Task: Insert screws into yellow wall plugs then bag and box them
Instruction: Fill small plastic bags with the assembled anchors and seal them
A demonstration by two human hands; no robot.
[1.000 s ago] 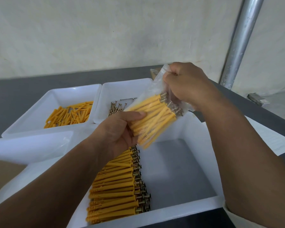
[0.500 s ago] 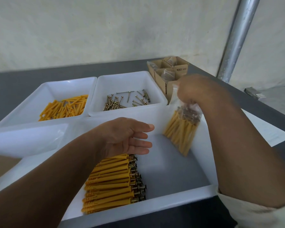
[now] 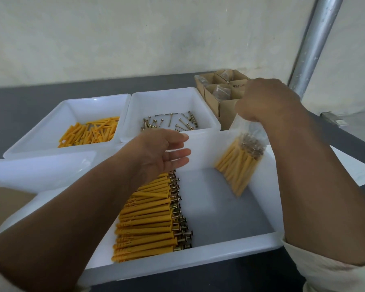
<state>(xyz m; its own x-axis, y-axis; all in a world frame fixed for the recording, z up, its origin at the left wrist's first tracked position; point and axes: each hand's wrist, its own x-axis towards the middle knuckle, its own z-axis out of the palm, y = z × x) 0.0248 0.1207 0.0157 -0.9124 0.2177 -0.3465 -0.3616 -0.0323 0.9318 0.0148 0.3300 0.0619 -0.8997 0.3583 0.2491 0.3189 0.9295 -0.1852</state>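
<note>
1 clear plastic bag of screw-filled yellow plugs (image 3: pixel 239 165) hangs pinched in the right hand (image 3: pixel 266 102), the left hand (image 3: pixel 158 152) is open, and a long row of filled plugs (image 3: pixel 148 224) waits for bags.

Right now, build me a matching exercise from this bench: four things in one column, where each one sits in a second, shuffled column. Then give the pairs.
Things
1. loose screws
2. loose yellow plugs
3. plugs with screws in
4. filled clear bag

Places
A. hanging from the right hand
B. in the far left tray
C. lined up in a row in the near big tray
D. in the far middle tray

Pairs: 1-D, 2-B, 3-C, 4-A
</note>
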